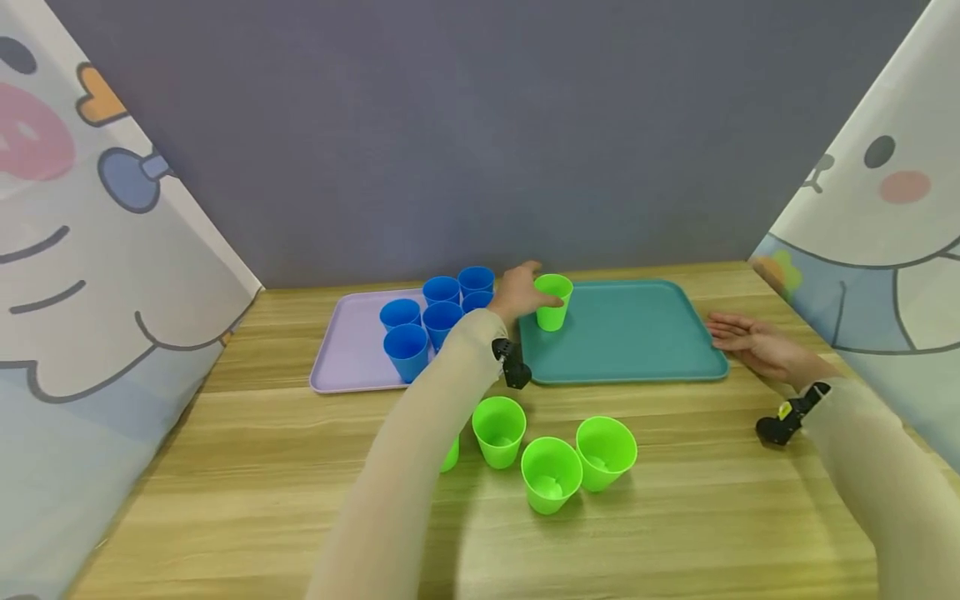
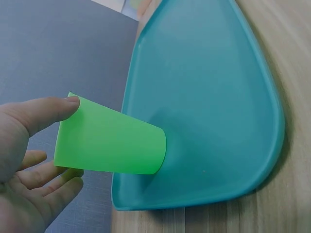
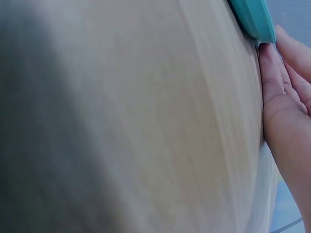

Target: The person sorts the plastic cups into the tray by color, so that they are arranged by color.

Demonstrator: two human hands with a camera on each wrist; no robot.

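A green cup [image 1: 552, 310] stands upright at the back left corner of the teal tray [image 1: 630, 333]. My left hand [image 1: 519, 292] is around its rim, the thumb straight across the front and the other fingers spread loosely on the far side. In the left wrist view, the thumb [image 2: 53, 112] lies at the cup's rim, while the fingertips show just past its lower edge. At the tray's right end, my right hand [image 1: 757, 346] lies on its side with straight fingers, their tips right at the tray's rim in the right wrist view.
A lilac tray [image 1: 348, 354] on the left bears several blue cups [image 1: 407, 350], partly behind my left arm. Toward the front of the wooden table [image 1: 697, 500] stand more green cups [image 1: 551, 475]; one is half hidden by the left sleeve. A grey wall [image 1: 480, 142] rises behind.
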